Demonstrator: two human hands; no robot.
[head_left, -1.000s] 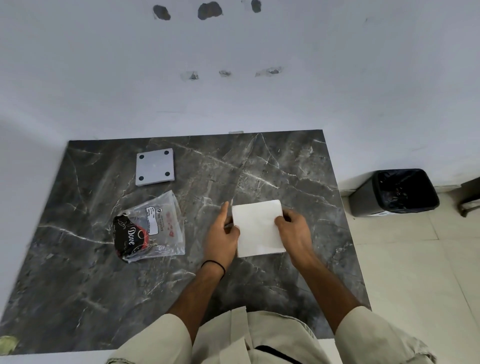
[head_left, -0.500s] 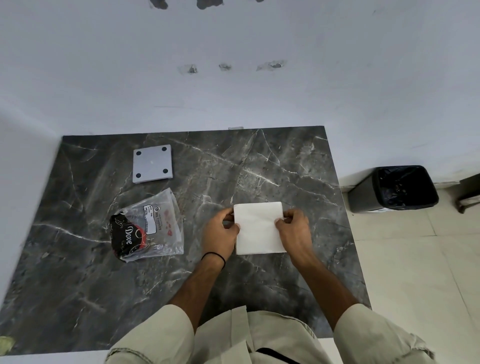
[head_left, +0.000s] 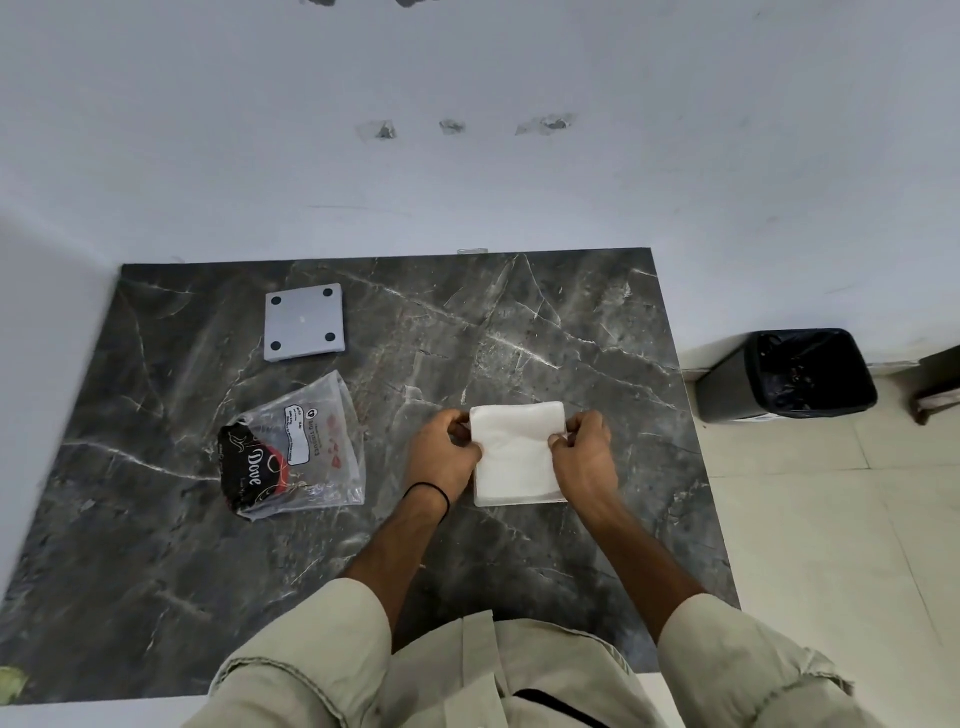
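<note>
On a dark marble tabletop (head_left: 519, 322) set against a pale wall, we see a folded white tissue (head_left: 517, 460) lying right of centre, caught between a person's two hands. The left hand (head_left: 441, 454) pinches the tissue's left edge near the far corner, its fingers (head_left: 457, 420) curled and closed on the paper. The right hand (head_left: 584, 460) does likewise on the right edge, its fingers (head_left: 574, 428) bent inward and clamped by the far right corner. We find the near half of the tissue free of both hands and resting on the stone, while the far edge shows between the two sets of knuckles; the hands themselves cover part of its side edges. A thin black band (head_left: 428, 491) circles the left wrist, and beige sleeves (head_left: 311, 639) fill the bottom of the view. Left of the left hand, near but apart from it, we note a clear plastic bag (head_left: 327, 415) with a black Dove wrapper (head_left: 249, 467) inside. Beyond the bag lies a grey square plate (head_left: 304, 322) with a dark dot at each corner. Off the table's right edge, on the tiled floor (head_left: 831, 519), stands a dark bin (head_left: 727, 389) with a black liner
</note>
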